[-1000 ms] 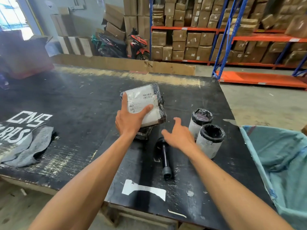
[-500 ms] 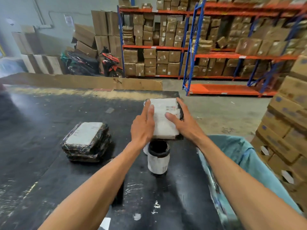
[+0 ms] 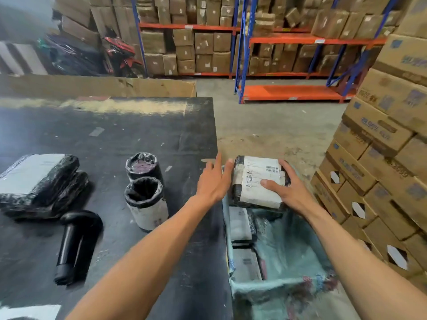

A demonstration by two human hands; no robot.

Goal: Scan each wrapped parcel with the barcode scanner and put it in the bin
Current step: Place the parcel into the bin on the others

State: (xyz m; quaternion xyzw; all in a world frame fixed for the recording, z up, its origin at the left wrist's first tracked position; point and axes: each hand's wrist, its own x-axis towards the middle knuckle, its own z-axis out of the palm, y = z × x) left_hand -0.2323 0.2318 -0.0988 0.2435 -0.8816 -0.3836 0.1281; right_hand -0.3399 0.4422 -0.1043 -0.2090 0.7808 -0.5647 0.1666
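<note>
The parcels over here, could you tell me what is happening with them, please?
A person's right hand holds a wrapped parcel over the bin, which already holds parcels. The left hand is open beside it. The barcode scanner lies on the table, near another parcel.

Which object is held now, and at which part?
The right hand holds the wrapped parcel by its right side, thumb on the label; the left hand is open beside it.
</note>
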